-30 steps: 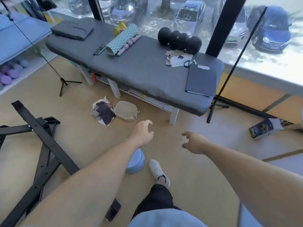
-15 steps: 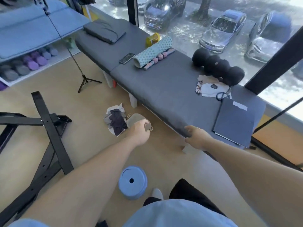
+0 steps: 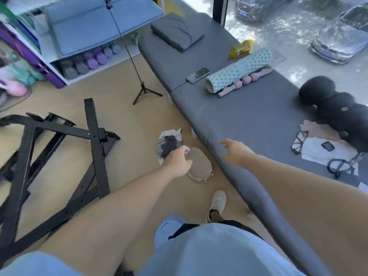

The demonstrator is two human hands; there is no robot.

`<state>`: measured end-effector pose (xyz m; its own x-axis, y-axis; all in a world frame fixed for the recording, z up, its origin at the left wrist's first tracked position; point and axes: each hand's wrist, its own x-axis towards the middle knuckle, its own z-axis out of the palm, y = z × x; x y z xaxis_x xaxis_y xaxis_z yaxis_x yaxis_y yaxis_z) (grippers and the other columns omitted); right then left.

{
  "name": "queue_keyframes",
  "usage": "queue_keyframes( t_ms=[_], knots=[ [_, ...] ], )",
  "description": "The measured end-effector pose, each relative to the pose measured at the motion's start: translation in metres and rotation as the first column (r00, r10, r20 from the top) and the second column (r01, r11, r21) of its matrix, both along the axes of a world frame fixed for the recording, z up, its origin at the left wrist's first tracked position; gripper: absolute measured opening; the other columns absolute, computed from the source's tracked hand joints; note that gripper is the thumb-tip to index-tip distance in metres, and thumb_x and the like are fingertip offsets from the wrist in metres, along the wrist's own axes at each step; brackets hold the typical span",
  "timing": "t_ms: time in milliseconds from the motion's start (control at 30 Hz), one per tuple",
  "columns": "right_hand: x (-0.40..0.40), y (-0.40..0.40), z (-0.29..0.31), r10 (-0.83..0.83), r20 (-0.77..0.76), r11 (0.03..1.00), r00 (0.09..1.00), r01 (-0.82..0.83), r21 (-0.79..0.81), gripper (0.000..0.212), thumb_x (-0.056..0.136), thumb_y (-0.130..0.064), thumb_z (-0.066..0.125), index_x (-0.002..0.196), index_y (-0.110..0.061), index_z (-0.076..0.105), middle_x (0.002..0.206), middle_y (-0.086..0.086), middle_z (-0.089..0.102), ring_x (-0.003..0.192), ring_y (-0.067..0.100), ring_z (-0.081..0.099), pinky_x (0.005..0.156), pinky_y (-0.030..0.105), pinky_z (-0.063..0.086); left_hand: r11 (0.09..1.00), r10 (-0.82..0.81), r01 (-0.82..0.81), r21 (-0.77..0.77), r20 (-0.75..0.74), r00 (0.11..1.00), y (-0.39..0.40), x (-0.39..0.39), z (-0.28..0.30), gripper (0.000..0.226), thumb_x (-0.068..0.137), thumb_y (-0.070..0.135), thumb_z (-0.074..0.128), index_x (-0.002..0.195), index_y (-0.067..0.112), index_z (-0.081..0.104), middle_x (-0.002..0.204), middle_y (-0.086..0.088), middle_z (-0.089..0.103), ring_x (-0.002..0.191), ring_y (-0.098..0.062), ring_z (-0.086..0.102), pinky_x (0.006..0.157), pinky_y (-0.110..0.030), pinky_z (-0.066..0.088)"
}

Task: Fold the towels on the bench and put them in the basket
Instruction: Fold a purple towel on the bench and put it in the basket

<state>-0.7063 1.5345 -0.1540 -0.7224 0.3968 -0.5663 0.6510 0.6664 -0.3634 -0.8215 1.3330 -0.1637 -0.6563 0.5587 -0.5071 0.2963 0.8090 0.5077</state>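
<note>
Left hand [image 3: 177, 163] hovers half-curled and empty over the beige basket [image 3: 199, 165] on the floor; right hand [image 3: 236, 151] is spread open, empty, above the grey surface [image 3: 249, 114] edge. Risk: reaching while stepping could kick the basket away or snag its trailing handle. Crumpled towels [image 3: 169, 145], dark over pale, lie on the floor at the basket's 11 o'clock, unfolded.
</note>
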Motion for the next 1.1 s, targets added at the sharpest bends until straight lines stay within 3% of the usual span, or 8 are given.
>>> queue_keyframes(
  t_ms=[100,200,400,600,700,900,1000,1100],
  knots=[
    [-0.051,0.027,-0.006,0.017,-0.006,0.999,1.000,-0.017,-0.035,0.060,0.088,-0.025,0.059,0.145,-0.024,0.043,0.139,0.006,0.054,0.124,0.029,0.054,0.099,0.040,0.049,1.000,0.029,-0.029,0.003,-0.011,1.000,0.022,-0.037,0.001,0.046,0.096,0.025,0.057,0.141,0.023,0.047,0.146,0.005,0.052,0.130,-0.021,0.051,0.102,-0.031,0.043],
    [-0.091,0.039,-0.008,0.036,-0.004,0.998,0.999,-0.036,-0.055,0.060,0.090,-0.026,0.060,0.147,-0.024,0.041,0.142,0.006,0.053,0.126,0.029,0.053,0.099,0.039,0.050,0.993,0.118,-0.118,0.030,0.003,0.993,0.033,-0.070,0.003,0.046,0.096,0.025,0.056,0.141,0.024,0.046,0.143,0.006,0.053,0.129,-0.016,0.051,0.095,-0.026,0.039],
    [-0.159,0.042,-0.022,0.062,0.019,0.996,0.998,-0.060,-0.067,0.061,0.090,-0.029,0.062,0.146,-0.025,0.041,0.140,0.008,0.055,0.125,0.029,0.054,0.103,0.040,0.047,0.983,0.181,-0.182,0.016,0.024,0.983,0.036,-0.150,-0.006,0.046,0.094,0.025,0.057,0.139,0.026,0.049,0.142,0.006,0.056,0.127,-0.017,0.055,0.102,-0.030,0.044],
    [-0.232,0.030,-0.044,-0.008,0.060,0.997,0.998,0.013,-0.074,0.061,0.094,-0.027,0.061,0.149,-0.021,0.037,0.143,0.008,0.053,0.129,0.030,0.051,0.105,0.040,0.044,0.991,0.124,-0.122,-0.053,0.049,0.991,0.029,-0.250,-0.032,0.044,0.092,0.029,0.057,0.135,0.030,0.049,0.142,0.007,0.055,0.119,-0.026,0.059,0.093,-0.032,0.046],
    [-0.274,0.012,-0.066,-0.075,0.090,0.991,0.993,0.084,-0.102,0.059,0.094,-0.023,0.059,0.149,-0.023,0.038,0.141,0.007,0.054,0.127,0.029,0.053,0.098,0.036,0.046,0.989,0.115,-0.106,-0.099,0.092,0.989,0.016,-0.300,-0.054,0.045,0.092,0.027,0.058,0.136,0.028,0.050,0.141,0.006,0.056,0.120,-0.024,0.058,0.094,-0.030,0.046],
    [-0.359,-0.033,-0.158,-0.152,0.103,0.958,0.983,0.172,-0.228,0.049,0.092,-0.019,0.057,0.140,-0.022,0.048,0.133,0.004,0.061,0.119,0.028,0.058,0.098,0.036,0.047,0.981,0.131,-0.109,-0.160,0.138,0.982,-0.005,-0.373,-0.142,0.042,0.093,0.032,0.060,0.134,0.028,0.052,0.139,0.006,0.058,0.115,-0.022,0.061,0.089,-0.031,0.049],
    [-0.383,-0.048,-0.239,-0.122,0.140,0.947,0.983,0.158,-0.280,0.051,0.094,-0.020,0.056,0.143,-0.019,0.046,0.133,0.006,0.062,0.120,0.028,0.058,0.094,0.031,0.045,0.976,0.163,-0.136,-0.168,0.160,0.974,-0.002,-0.386,-0.215,0.044,0.094,0.032,0.059,0.137,0.026,0.051,0.141,0.004,0.057,0.118,-0.023,0.060,0.091,-0.030,0.048],
    [-0.388,-0.059,-0.335,-0.085,0.180,0.937,0.980,0.140,-0.321,0.051,0.093,-0.020,0.058,0.143,-0.018,0.046,0.132,0.009,0.062,0.123,0.028,0.056,0.101,0.034,0.046,0.966,0.241,-0.213,-0.145,0.218,0.946,0.004,-0.381,-0.299,0.044,0.094,0.024,0.060,0.137,0.025,0.052,0.141,0.003,0.056,0.121,-0.023,0.057,0.096,-0.030,0.046]
  ],
)
